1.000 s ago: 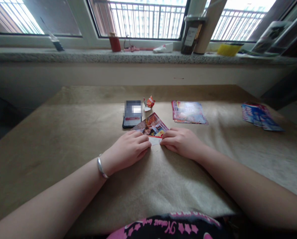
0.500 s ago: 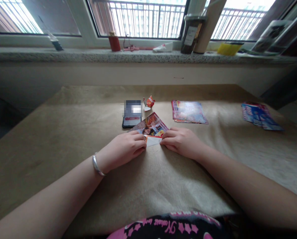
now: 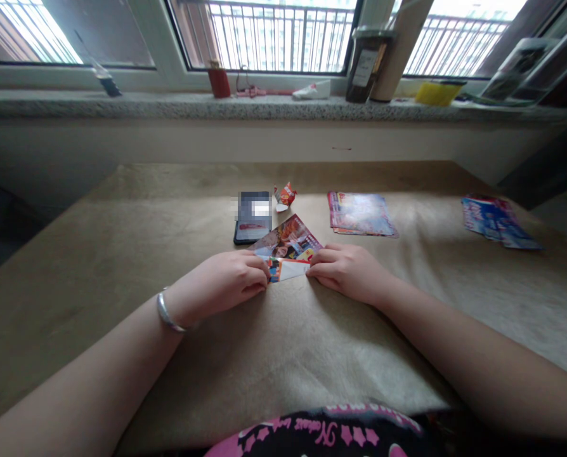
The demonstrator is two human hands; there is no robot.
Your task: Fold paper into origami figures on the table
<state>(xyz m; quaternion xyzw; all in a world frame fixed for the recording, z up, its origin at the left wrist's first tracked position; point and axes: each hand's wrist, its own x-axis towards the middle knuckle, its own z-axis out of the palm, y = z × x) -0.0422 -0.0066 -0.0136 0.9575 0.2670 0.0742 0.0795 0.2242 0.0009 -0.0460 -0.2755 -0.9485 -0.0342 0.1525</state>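
A printed sheet of paper (image 3: 290, 238) lies on the table, its near edge folded over into a strip with a white and orange underside. My left hand (image 3: 236, 276) is closed at the left end of that strip, fingertips pressed on the fold. At the right end my right hand (image 3: 343, 270) grips the paper with curled fingers. Just beyond, a phone (image 3: 252, 233) lies partly behind the sheet's left side, its screen blurred. Beside the phone stands a small folded paper figure (image 3: 286, 197) in red, orange and white.
A stack of printed sheets (image 3: 362, 214) lies right of the paper figure. Farther right are several blue and red leaflets (image 3: 497, 222). On the stone windowsill (image 3: 169, 109) stand a red bottle (image 3: 218, 81), a dark jar (image 3: 364, 66) and a yellow container (image 3: 438, 93).
My left hand has slid a little to the left along the folded strip, uncovering more of its orange and blue print. My right hand stays in place.
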